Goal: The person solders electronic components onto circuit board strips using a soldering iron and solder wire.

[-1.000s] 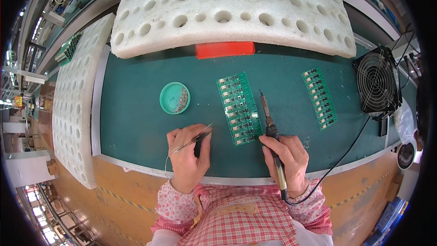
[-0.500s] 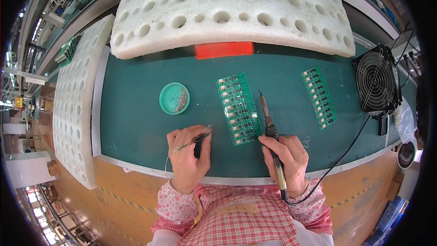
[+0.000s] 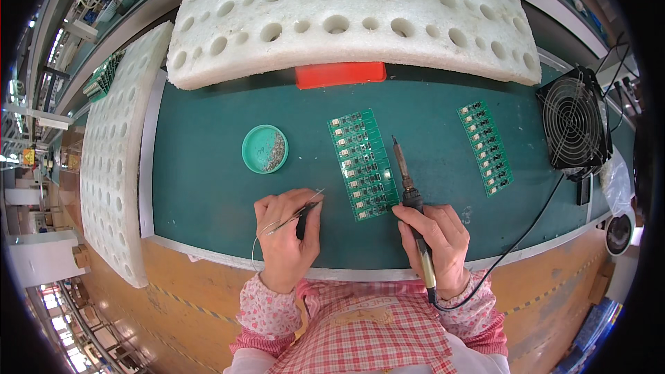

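My right hand (image 3: 440, 242) is closed around the dark handle of a soldering iron (image 3: 411, 197), whose tip points away from me just right of a green circuit board panel (image 3: 362, 165). The tip is apart from the board. Thin silvery solder wire (image 3: 271, 229) runs across the closed fingers of my left hand (image 3: 287, 239), its end sticking out toward the panel. A dark slim object (image 3: 303, 223) also shows between the thumb and fingers there; its kind is hard to make out. Beyond that hand sits a round green dish (image 3: 256, 149) with small grey bits in it.
A second circuit board panel (image 3: 484, 149) lies to the right, near a black fan (image 3: 572, 120). White foam blocks with holes stand at the back (image 3: 360, 7) and left (image 3: 114, 159). A red tray (image 3: 339, 75) is under the back block. The iron's cable (image 3: 516, 244) curves off right.
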The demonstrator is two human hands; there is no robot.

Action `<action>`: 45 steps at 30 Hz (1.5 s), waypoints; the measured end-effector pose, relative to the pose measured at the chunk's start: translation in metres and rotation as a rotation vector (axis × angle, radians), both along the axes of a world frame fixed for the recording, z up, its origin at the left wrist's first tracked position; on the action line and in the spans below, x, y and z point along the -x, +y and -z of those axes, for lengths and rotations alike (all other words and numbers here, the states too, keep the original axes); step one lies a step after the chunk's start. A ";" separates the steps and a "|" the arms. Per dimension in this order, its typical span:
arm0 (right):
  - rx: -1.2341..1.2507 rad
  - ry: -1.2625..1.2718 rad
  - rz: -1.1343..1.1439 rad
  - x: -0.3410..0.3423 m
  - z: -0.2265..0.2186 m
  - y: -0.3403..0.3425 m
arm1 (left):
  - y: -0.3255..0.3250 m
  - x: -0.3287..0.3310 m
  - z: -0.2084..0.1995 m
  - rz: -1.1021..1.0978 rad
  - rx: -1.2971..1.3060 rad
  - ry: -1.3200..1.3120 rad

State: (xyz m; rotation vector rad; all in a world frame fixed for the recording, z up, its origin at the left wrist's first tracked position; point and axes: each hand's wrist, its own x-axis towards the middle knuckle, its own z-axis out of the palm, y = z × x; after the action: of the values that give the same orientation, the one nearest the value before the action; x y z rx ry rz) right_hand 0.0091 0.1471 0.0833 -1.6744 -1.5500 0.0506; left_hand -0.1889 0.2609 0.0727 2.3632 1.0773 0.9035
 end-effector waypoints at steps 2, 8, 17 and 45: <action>-0.002 0.004 -0.002 0.000 0.000 0.000 | 0.000 0.000 -0.001 0.002 0.000 0.001; -0.004 0.004 -0.008 0.000 0.000 0.000 | 0.000 0.000 0.000 -0.001 -0.001 0.005; -0.017 0.029 0.001 -0.001 -0.001 -0.002 | -0.003 -0.002 -0.003 0.012 0.024 0.005; -0.071 0.120 -0.002 -0.005 -0.002 -0.019 | -0.022 -0.025 -0.004 0.122 0.129 -0.041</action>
State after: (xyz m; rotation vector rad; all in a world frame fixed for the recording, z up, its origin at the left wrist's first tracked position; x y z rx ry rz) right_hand 0.0140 0.1276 0.0855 -1.5850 -1.4477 0.0951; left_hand -0.1636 0.2389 0.0766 2.2668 0.9349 0.8105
